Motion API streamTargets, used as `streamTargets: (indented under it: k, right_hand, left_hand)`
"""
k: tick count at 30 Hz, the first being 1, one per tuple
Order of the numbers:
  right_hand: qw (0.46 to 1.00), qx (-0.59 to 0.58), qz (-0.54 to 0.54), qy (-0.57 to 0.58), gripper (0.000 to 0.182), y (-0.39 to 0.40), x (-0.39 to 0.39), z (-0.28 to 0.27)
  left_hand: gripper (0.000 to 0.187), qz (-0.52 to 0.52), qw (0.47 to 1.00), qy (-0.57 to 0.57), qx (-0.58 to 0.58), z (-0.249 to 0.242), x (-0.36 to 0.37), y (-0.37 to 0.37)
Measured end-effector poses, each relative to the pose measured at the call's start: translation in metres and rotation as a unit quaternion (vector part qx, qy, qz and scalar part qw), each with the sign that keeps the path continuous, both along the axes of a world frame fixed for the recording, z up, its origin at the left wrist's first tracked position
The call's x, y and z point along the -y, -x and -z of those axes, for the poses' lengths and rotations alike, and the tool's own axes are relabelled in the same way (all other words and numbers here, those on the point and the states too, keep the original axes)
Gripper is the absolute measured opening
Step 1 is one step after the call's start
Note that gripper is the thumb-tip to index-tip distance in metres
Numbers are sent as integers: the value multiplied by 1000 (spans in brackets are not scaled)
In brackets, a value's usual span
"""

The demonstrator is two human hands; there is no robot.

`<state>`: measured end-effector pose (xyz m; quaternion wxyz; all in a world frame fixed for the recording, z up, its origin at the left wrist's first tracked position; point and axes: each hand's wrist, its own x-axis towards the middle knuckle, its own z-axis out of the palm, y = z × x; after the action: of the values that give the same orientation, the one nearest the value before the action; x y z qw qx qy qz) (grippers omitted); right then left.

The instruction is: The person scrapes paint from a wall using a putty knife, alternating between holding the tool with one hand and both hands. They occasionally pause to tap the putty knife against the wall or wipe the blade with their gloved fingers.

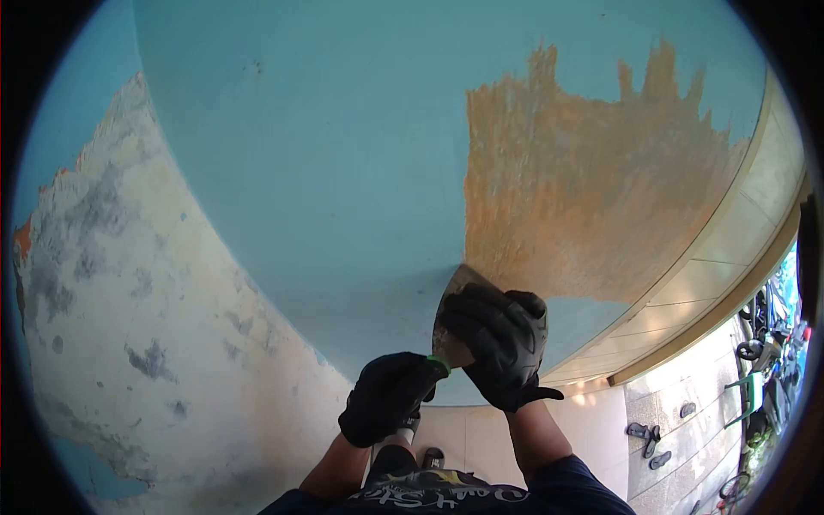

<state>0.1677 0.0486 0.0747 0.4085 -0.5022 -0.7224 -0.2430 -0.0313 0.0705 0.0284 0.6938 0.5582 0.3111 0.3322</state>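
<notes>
- Two gloved hands hold one tool: I see a putty scraper [453, 296] pressed against the turquoise wall [326, 154], its blade up and its handle running down toward my body.
- My right hand [505, 343] is the upper one, wrapped over the back of the blade and closed on it, with the fingers bearing down on the metal; it is the hand nearer to the working edge.
- My left hand [390, 395] sits lower and to the left, closed around the handle end; a thin green band shows at the top of that glove.
- The scraper's long axis runs from lower left to upper right, slightly tilted, and the blade edge touches the wall right at the lower left corner of the scraped orange-brown patch [584, 189].
- That bare patch lies up and to the right of the blade; unbroken turquoise paint lies directly above it and to its left, with open room in both directions.
- Far left, a second stretch of peeling plaster [120, 326] shows white and grey blotches, well apart from both hands.
- To the right the wall ends at a cream tiled ledge [730, 275], which is the nearest edge on that side; the blade is near it but not touching.
- Below the ledge I see a paved floor [669, 429] with sandals [648, 433] lying on it, and parked bicycles [768, 352] beyond, all clear of the hands.
</notes>
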Motion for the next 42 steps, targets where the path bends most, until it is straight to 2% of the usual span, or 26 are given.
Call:
streamTargets:
  k: [5,7,8,11,14,18,21,23,26,29,31,33,34,35,37,39,40,41,42]
  right_hand:
    - [999,14,-26,-26,27,-1,-7,-30]
    - [999,20,-3,-37,26,1,-1,-16]
    - [1000,13,1,-26,26,2,0,-10]
    - [999,29,2,-12,28,-3,0,-11]
    - [999,18,-14,-28,30,-3,1,0]
    - [999,2,-24,-33,29,-4,-3,-21]
    - [998,-8,-30,-50,29,-4,-3,-12]
    - [1000,5,-4,-17,29,-5,-2,-2]
    - [1000,8,-13,-27,28,-6,-3,-22]
    - [999,6,-6,-31,28,-5,-2,-9]
    - [1000,3,-19,-24,28,-3,-3,-15]
    - [999,11,-32,-27,30,-8,-4,-21]
    - [999,12,-33,-28,31,-7,-4,-19]
    - [998,19,-33,-39,32,-9,-8,-21]
    - [1000,8,-13,-12,33,-7,-4,-7]
    - [1000,14,-21,-13,32,-6,-3,-11]
    - [999,14,-41,-29,31,-8,-8,-20]
    - [999,8,-40,-21,31,-6,-3,-14]
    - [999,5,-32,-11,31,-4,-1,-9]
  left_hand:
    - [18,-3,997,-40,59,-19,-6,-3]
    - [19,-7,999,39,12,-12,1,-2]
    - [20,-6,999,24,25,-3,-2,-1]
    - [20,8,1000,-10,6,-25,-1,1]
    - [20,-12,1000,-13,12,-7,8,-1]
    - [20,-16,998,-47,37,-22,-2,-6]
    - [20,-40,999,24,18,-17,10,-8]
    - [20,-19,999,-11,42,-4,1,-7]
    - [20,-20,997,-49,59,-28,0,-10]
    - [22,-17,998,-17,57,5,5,-9]
    - [21,-16,997,-36,70,-7,0,-15]
    - [21,-31,994,-69,76,-22,-3,-14]
    - [16,-80,986,-147,11,-13,3,-14]
    - [16,-76,985,-154,10,-1,0,-9]
    - [18,28,996,43,68,22,-5,6]
    - [25,7,997,7,74,16,-7,1]
    - [13,-27,998,-53,22,-8,-6,-6]
    - [23,-60,992,-109,-34,-20,-1,-9]
    - [23,-73,995,-19,69,-12,7,-10]
